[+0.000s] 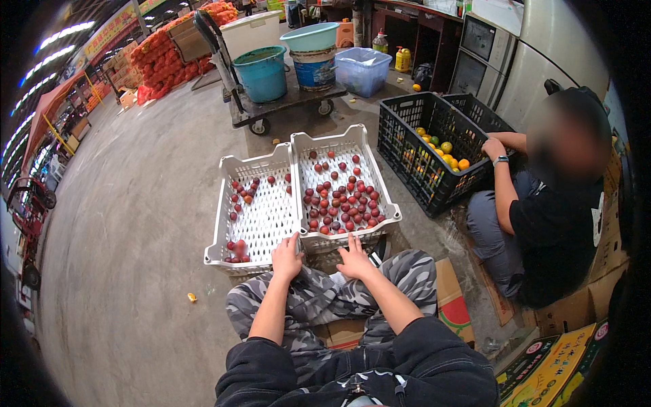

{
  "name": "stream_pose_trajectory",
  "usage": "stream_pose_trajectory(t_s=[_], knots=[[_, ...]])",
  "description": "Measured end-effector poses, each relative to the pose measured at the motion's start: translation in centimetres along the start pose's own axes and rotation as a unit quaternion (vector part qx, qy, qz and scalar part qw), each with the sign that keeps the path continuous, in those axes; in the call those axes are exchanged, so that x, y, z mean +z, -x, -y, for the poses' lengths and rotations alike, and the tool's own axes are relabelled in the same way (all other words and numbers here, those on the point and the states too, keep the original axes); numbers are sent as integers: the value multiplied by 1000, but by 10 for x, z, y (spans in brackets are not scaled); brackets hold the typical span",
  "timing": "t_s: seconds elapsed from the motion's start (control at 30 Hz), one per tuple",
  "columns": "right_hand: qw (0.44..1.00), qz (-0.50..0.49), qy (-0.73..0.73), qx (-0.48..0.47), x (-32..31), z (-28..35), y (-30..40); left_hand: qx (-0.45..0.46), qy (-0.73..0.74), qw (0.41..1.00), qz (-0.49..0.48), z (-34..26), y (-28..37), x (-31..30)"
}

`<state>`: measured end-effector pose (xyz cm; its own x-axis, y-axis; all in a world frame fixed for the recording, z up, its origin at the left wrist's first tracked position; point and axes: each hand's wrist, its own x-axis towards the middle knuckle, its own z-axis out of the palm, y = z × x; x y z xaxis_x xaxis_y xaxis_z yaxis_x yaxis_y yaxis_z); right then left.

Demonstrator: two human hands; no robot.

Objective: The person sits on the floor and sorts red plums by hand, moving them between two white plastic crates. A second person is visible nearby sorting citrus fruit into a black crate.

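Two white plastic crates with slotted floors stand side by side before me. Dark red plums, many of them bunched toward the near side, lie in the right crate. Fewer plums lie in the left crate, along its far side and in its near left corner. My left hand reaches the near rim where the crates meet, fingers extended and nothing held. My right hand is at the near wall of the right crate, fingers spread and empty. Whether its fingertips touch the wall, I cannot tell.
At right a seated person has their hands at a black crate of oranges. Beyond the white crates, a platform cart carries a teal bucket and a paint bucket topped by a basin.
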<state>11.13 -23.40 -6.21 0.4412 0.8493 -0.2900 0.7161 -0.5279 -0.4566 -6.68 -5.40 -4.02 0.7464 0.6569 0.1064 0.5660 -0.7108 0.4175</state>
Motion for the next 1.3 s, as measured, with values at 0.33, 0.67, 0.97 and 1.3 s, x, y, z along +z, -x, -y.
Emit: stream_pose_trajectory(t_s=[0.33, 0.67, 0.97, 1.3], knots=[[1000, -5, 8, -1, 6, -4, -5, 6, 4, 1000, -12, 3, 0, 3], [1000, 1, 2, -2, 3, -5, -2, 15, 6, 1000, -18, 3, 0, 4], [1000, 11, 10, 4, 1, -1, -1, 12, 3, 1000, -12, 4, 0, 3], [1000, 1, 9, 2, 5, -4, -4, 12, 14, 1000, -13, 3, -1, 2]])
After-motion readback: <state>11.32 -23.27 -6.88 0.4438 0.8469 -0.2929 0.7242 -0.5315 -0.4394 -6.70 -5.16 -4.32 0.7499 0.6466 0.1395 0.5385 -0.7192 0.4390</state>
